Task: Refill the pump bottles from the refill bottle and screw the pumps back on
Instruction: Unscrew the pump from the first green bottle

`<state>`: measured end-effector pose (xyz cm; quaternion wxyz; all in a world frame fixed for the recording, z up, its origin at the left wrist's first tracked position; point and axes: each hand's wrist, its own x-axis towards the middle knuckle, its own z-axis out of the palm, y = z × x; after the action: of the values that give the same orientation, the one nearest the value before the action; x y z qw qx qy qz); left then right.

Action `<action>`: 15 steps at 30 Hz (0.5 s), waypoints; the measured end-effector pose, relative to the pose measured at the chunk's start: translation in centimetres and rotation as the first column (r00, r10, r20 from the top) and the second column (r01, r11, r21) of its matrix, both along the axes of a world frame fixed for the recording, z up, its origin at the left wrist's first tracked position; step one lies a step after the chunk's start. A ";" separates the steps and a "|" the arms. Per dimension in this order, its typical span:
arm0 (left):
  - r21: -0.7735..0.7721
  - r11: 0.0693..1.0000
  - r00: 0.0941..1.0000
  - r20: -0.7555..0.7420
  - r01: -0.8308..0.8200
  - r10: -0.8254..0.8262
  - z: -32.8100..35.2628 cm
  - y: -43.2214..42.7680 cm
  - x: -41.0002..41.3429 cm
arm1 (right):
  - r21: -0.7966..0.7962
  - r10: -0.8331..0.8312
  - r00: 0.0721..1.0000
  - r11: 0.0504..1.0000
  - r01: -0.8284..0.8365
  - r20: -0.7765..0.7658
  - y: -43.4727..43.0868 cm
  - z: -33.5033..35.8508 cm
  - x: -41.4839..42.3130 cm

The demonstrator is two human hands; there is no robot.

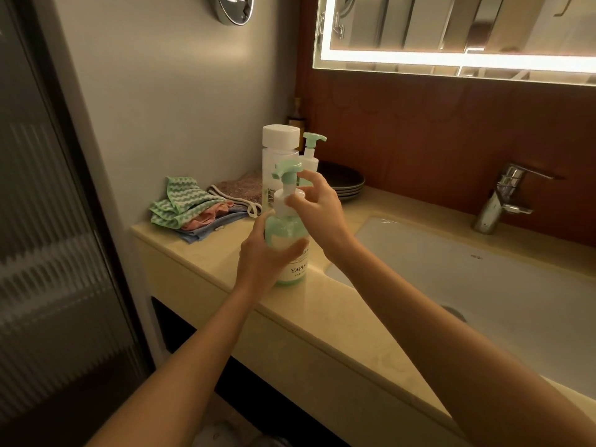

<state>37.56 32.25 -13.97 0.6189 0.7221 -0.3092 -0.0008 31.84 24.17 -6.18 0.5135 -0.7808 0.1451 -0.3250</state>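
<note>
Green bottle [287,232] stands upright on counter [322,317], long axis vertical. Its body is gripped by left hand [261,256] from the left side. Up and to the right, right hand [317,208] pinches the pump [283,196] at its white collar. Judgement: the coming twist runs about that vertical axis.

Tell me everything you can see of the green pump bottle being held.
The pump bottle is mint-green plastic with a white label reading YAPIN, partly covered. It stands upright on the beige counter left of the sink. Its pump, green head with nozzle pointing left over a white collar, sits on the neck. The left hand grips the body; the right hand pinches the collar. Whether it is screwed tight cannot be told.
</note>
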 end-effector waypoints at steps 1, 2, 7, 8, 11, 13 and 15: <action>-0.002 1.000 1.000 0.001 -0.001 0.001 0.0 0.0 0.0 | 0.011 0.015 1.000 1.000 -0.015 0.008 0.0 0.0 0.0; -0.001 1.000 1.000 0.003 -0.005 0.005 0.0 0.0 0.0 | 0.007 0.023 1.000 1.000 -0.023 0.007 0.1 0.0 -0.1; -0.001 1.000 1.000 0.011 -0.020 0.020 0.1 0.0 -0.1 | -0.140 -0.109 0.994 0.984 0.111 0.024 0.3 0.0 0.0; -0.005 1.000 1.000 0.008 -0.016 0.016 0.1 0.1 -0.1 | -0.156 -0.125 0.991 0.979 0.130 0.040 0.2 0.0 0.0; -0.010 1.000 1.000 0.006 -0.005 0.005 0.1 0.1 -0.1 | -0.090 -0.088 0.994 0.991 0.094 0.070 0.3 -0.2 0.0; -0.013 1.000 1.000 0.009 0.000 0.000 0.1 0.1 -0.2 | -0.001 -0.021 0.996 1.000 0.021 0.083 0.4 -0.3 -0.2; -0.021 1.000 1.000 0.007 -0.004 0.004 0.1 0.1 -0.2 | 0.010 0.027 0.996 1.000 -0.028 0.087 0.6 -0.3 -0.5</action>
<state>37.41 32.33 -13.89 0.6254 0.7161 -0.3100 0.0064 31.38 24.74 -6.49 0.5280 -0.7651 0.1138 -0.3506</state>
